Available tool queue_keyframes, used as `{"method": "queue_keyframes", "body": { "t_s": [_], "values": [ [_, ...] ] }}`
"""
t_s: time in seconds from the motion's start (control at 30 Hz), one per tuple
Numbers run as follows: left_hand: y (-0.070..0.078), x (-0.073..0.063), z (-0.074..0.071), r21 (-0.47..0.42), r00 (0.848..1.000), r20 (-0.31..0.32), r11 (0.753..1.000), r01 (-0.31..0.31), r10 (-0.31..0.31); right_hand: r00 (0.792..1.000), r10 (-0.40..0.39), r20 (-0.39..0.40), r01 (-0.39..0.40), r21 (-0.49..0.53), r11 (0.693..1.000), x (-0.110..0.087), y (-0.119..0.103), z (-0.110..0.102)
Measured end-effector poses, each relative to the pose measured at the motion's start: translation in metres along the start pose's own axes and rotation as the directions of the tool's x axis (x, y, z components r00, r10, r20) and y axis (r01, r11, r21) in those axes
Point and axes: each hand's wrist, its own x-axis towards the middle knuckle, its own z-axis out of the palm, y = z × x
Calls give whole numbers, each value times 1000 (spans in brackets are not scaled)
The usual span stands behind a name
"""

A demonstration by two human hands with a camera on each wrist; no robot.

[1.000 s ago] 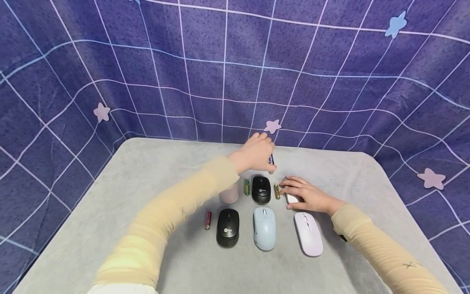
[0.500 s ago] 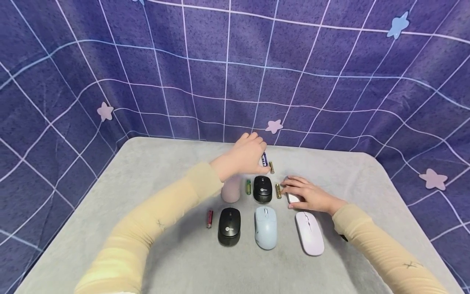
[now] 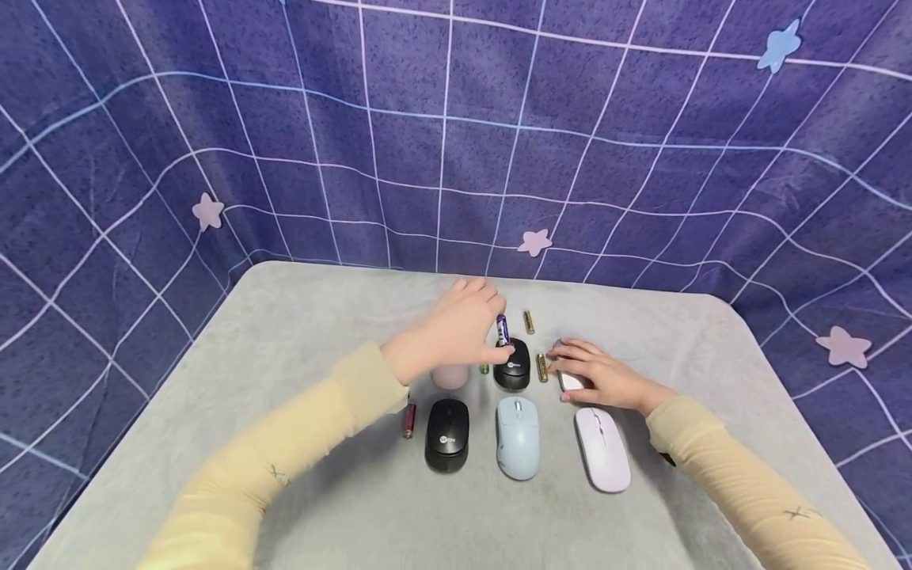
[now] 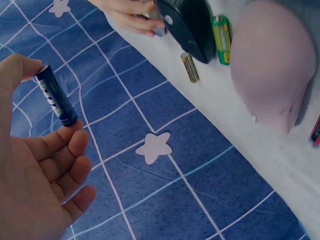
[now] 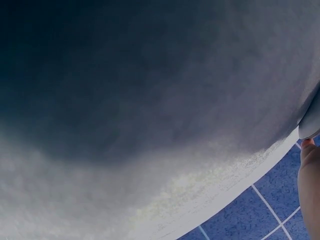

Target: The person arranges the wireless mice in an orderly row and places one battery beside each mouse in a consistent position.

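Observation:
Between thumb and fingertip, my left hand (image 3: 459,326) pinches a blue battery (image 4: 56,97) by its two ends. From the head view this battery overlaps the back of a small black mouse (image 3: 513,374). My right hand (image 3: 602,378) grips a white mouse (image 3: 570,381), with fingers over its far side and the thumb at its near side. One gold battery (image 3: 542,367) lies between the black and white mice, another gold battery (image 3: 529,321) farther back. Left of the black mouse, a green battery (image 4: 221,40) and a rounded pink object (image 4: 272,60) are partly covered by my left hand in the head view.
A front row holds a red battery (image 3: 409,420), a larger black mouse (image 3: 447,435), a light blue mouse (image 3: 518,438) and a pale pink mouse (image 3: 602,450). The grey tabletop (image 3: 299,324) ends at a blue patterned curtain (image 3: 385,142) behind.
My left hand has come left and nearer with the blue battery, uncovering the rear gold battery and partly covering the green one. My right hand stays on the white mouse.

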Motion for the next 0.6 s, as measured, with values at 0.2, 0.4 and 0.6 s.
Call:
{"method": "queue_keyframes", "body": {
  "t_s": [0.2,0.4,0.6],
  "values": [
    [5,-16,8,-20,1000,1,1000,-2,2,1000,0,2,0,3,1000,0,-1,0],
    [10,-31,16,-50,1000,13,999,0,0,1000,-3,-4,3,0,1000,0,-1,0],
    [15,-42,25,-63,1000,31,998,-6,7,1000,-9,-6,9,-2,1000,1,0,1]
  ]
}}
